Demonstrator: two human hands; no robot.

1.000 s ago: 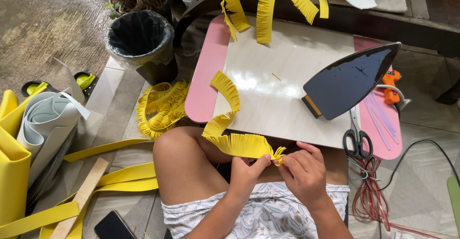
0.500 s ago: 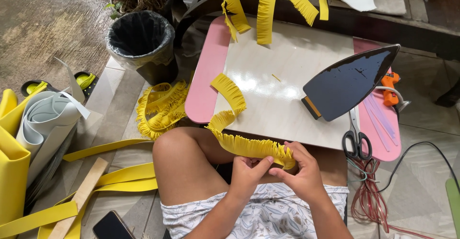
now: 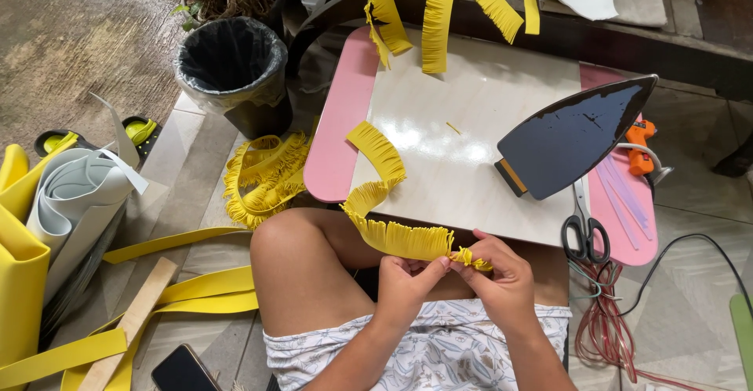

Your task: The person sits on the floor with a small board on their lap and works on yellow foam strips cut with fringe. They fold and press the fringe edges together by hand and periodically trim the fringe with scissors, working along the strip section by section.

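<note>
**Both hands pinch a yellow fringed strip over the lap**

At about 6 o'clock in the head view, the left hand (image 3: 405, 281) and the right hand (image 3: 502, 281) meet at one end of a yellow fringed strip (image 3: 400, 238). The fingers of each hand are closed on it in a pinch, thumbs and fingertips nearly touching each other. From the hands the strip runs toward 9 o'clock across the bare knee (image 3: 298, 258), then curls up toward 12 o'clock onto the near edge of the desk (image 3: 471, 124), a low pink one topped with a pale glossy board.

At 3 o'clock on the desk an iron (image 3: 572, 136) stands with its dark soleplate showing. Just beside it lie scissors (image 3: 582, 230) with black handles and an orange glue gun (image 3: 642, 144). More fringed strips (image 3: 447, 7) hang over the far edge at 12 o'clock. On the floor at 9 o'clock lie a loose pile of fringe (image 3: 263, 175), a black-lined bin (image 3: 231, 69), rolled grey foam sheets (image 3: 74, 203) and flat yellow strips (image 3: 196, 293).
</note>
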